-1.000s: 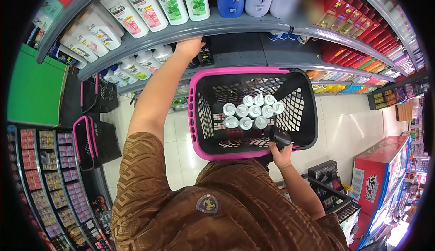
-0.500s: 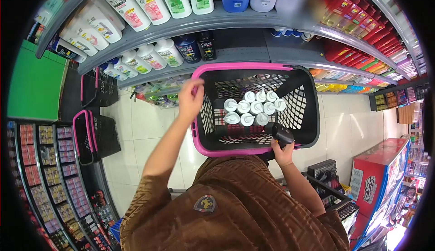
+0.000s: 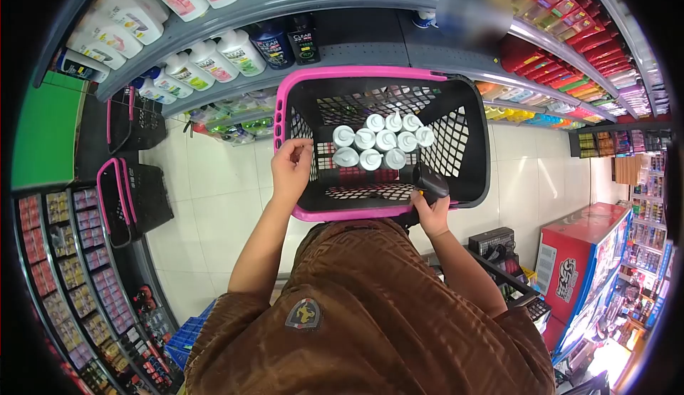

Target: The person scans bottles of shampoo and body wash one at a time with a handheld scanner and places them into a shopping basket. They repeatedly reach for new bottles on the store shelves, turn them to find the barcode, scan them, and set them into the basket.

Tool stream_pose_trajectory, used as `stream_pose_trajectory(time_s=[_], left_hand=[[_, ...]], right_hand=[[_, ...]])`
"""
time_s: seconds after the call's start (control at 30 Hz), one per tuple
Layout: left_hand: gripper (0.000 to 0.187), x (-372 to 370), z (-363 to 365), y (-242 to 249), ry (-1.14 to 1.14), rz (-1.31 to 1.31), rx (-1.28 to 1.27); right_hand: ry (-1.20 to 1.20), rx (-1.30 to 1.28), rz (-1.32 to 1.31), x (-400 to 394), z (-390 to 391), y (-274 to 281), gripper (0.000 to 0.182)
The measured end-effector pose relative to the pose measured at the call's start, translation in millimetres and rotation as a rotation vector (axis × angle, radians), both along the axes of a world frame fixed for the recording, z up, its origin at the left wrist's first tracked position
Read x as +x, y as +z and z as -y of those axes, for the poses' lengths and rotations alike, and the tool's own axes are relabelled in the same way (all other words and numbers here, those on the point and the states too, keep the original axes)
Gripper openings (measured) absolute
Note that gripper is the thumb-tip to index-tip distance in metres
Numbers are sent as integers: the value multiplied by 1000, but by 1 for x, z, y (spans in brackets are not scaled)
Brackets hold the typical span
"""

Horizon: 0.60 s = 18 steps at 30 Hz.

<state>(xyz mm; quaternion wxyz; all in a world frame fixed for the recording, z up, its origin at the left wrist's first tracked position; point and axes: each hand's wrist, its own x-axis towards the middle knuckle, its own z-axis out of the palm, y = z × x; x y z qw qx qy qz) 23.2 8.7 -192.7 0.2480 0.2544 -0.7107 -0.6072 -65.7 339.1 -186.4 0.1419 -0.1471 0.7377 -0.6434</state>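
A black plastic basket with pink trim [image 3: 479,146] stands in front of my body. Inside it, several white pump-top bottles [image 3: 385,140] stand upright in a cluster, seen from above. My left hand [image 3: 291,170] is over the basket's left side, fingers loosely bent with a gap between thumb and forefinger, nothing visible in them. At the basket's near right corner, my right hand [image 3: 432,213] grips a black handheld barcode scanner [image 3: 431,181], its head pointing over the basket. The scanner's handle is largely hidden by my fingers.
Ahead, shelves [image 3: 356,56] carry shampoo bottles [image 3: 242,52] and rows of red bottles [image 3: 531,56]. More black and pink baskets [image 3: 142,199] stand on the left floor. A red freezer chest [image 3: 563,267] is at the right, with a small-goods rack [image 3: 68,267] at far left.
My left hand has come down from the basket's left rim toward its inner near side. My right hand still holds the scanner. The whole view has shifted slightly.
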Motion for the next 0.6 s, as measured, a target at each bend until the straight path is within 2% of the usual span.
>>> stream_pose_trajectory(time_s=[0.1,0.17,0.2,0.37,0.43,0.57,0.6], left_hand=[[10,-5,-3,-6,-14,-7,-20],[11,-6,-7,-9,-73,38,73],[12,-9,-11,6,-124,113,110],[17,-30,-29,-10,-222,117,66],[20,-36,-36,-5,-282,151,164],[21,-43,-46,5,-283,177,167],[21,-42,-46,1,-275,182,163]], right_hand=[[-35,-60,127,-2,-1,1,26],[-41,-75,116,0,0,1,20],[-49,-75,124,1,3,5,20],[-53,-172,258,-6,6,15,9],[-43,-171,270,-7,7,20,11],[-16,-83,342,-17,6,26,9],[-22,-82,433,-23,6,33,10]])
